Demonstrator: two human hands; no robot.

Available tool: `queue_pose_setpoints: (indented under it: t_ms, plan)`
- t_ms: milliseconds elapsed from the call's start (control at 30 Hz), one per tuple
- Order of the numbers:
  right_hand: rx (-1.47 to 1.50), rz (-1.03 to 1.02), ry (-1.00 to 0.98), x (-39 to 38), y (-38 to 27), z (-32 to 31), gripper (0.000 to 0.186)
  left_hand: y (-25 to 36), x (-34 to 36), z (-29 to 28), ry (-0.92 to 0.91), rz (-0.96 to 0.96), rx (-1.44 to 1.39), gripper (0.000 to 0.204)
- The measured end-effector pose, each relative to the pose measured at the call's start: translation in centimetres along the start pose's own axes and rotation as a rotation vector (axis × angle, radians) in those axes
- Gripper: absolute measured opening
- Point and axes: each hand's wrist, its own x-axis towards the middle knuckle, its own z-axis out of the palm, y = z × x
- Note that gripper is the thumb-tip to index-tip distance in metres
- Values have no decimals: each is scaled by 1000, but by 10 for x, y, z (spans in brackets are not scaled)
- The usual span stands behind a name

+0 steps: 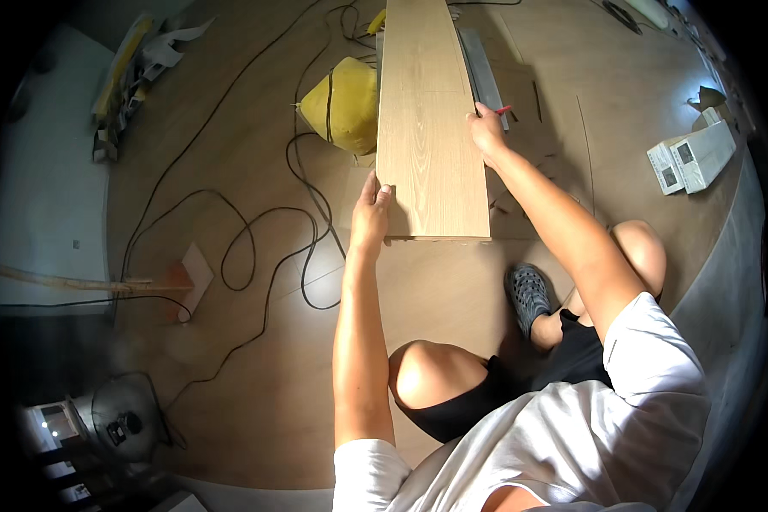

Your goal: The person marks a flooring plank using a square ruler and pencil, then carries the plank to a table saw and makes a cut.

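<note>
A long, pale wood-grain floorboard (428, 141) stretches away from me, its near end facing my knees. My left hand (370, 215) grips its left edge close to that end, thumb on top and fingers at the side. Farther along, my right hand (486, 135) is closed on the right edge. A thin red stick-like thing, perhaps a pencil or marker (504, 110), pokes out from the right hand. Partly hidden beneath the board, a grey metal-looking piece (481, 72) shows on its right side. A bulging yellow sack (350, 106) sits just left of the board.
Black cables (256, 218) loop across the wood-look floor at left. A fan (126, 418) stands at lower left, below a wooden-handled tool (175, 286). White boxes (695, 158) lie at right. Long packaging scraps (124, 77) lean by the left wall.
</note>
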Motion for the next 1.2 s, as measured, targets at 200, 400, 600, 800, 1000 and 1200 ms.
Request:
queue_pose_setpoints:
  t_ms: [200, 400, 600, 800, 1000, 1200]
  plan:
    - [-10, -30, -11, -2, 1, 5, 59, 12, -8, -2, -21, -53, -97, 56]
    - [-59, -40, 30, -2, -3, 7, 59, 18, -9, -3, -36, -117, -70, 56]
    - [35, 15, -10, -3, -12, 7, 60, 15, -5, -3, -16, -47, -98, 57]
    - [60, 43, -2, -6, -26, 5, 61, 20, -1, -11, -35, -30, -47, 56]
    - [27, 14, -20, 0, -21, -1, 60, 25, -2, -7, -15, -34, 11, 56]
    - [12, 4, -4, -3, -14, 9, 60, 16, -2, -11, -39, -44, -24, 55]
